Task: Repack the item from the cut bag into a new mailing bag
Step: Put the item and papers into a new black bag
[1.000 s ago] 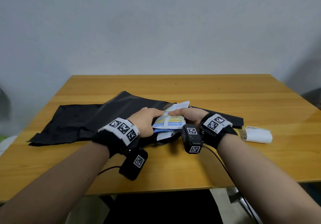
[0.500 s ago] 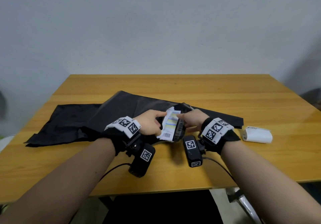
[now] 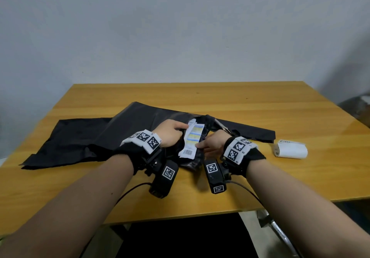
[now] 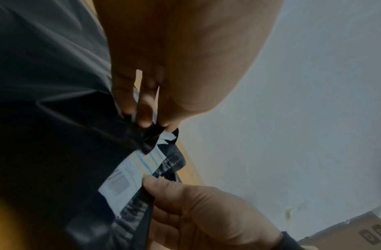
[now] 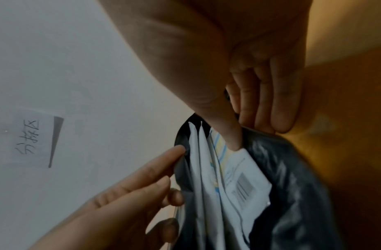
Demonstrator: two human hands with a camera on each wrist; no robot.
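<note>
On the table [image 3: 260, 105], the new mailing bag [image 3: 96, 135] lies flat toward the left edge; the cut bag [image 3: 197, 137] with its white label stands lifted near the front edge; your left hand [image 3: 170, 133] pinches its black rim; your right hand [image 3: 213, 144] pinches the opposite side; judged step: opening the cut bag; next, spread the mouth and draw out the item, not visible here.

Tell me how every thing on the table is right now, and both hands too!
Labelled parcel: tipped up on edge, held by both hands.
Black mailing bag: lying flat, crumpled.
White label roll: lying on its side, untouched.
Left hand: gripping the parcel.
Right hand: pinching the parcel.
</note>
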